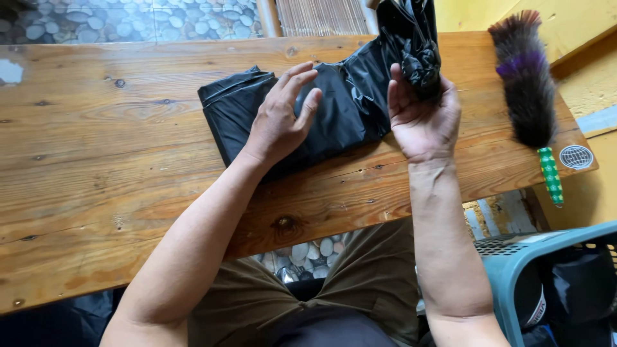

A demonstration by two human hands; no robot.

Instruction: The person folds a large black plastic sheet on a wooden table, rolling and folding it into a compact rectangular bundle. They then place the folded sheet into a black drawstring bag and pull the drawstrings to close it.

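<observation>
Pressing black bag (340,109) mid-table, left hand (279,119); right hand (421,115) apparently gripping it.

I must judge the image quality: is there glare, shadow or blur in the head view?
Head view: soft daylight, sharp focus throughout; mild sheen on the crumpled black plastic bag, faint shadows under the left hand and right hand, slightly bowed table edges on the brown wooden plank table.

Wooden plank table (96,160), knotty, worn, daylight on it. Pebble-pattern floor (128,19) beyond the hands and under the table. Yellow wall (463,13) far right. Teal plastic basket (508,263) right of the forearm. Feather duster (527,96) lies right of the hands.
</observation>
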